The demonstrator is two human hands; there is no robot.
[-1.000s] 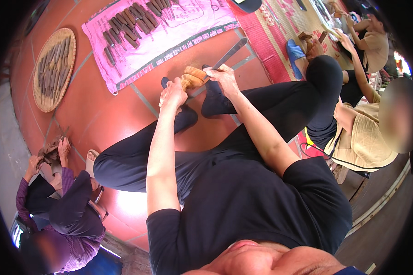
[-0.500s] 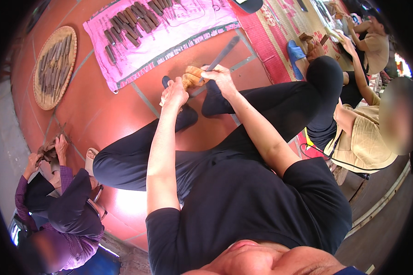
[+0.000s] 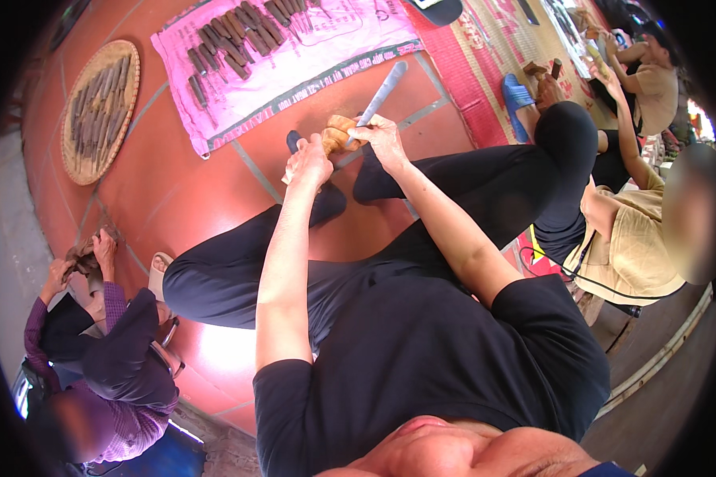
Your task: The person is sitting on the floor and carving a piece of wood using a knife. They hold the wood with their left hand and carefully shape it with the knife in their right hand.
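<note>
Between my feet, in front of me, my left hand (image 3: pixel 309 164) is closed around a carved piece of light brown wood (image 3: pixel 336 135) with rounded forms. My right hand (image 3: pixel 383 141) grips a long, narrow grey tool (image 3: pixel 385 89) at its lower end, against the right side of the wood. The tool's upper end slants up and to the right; whether it is a file or a blade I cannot tell. My fingers hide the tool's lower tip and part of the carving.
Ahead, a pink printed sheet (image 3: pixel 294 94) bears several dark-handled tools. A round woven tray (image 3: pixel 68 151) with more stands at left. Co-workers sit on both sides; the left one's hands (image 3: pixel 103 253) hold a brown piece. A blue sandal (image 3: pixel 517 94) is on someone's foot at right.
The grey tool has turned in my right hand; its face now looks lighter and its upper end sits slightly farther left. My left hand still grips the carving.
</note>
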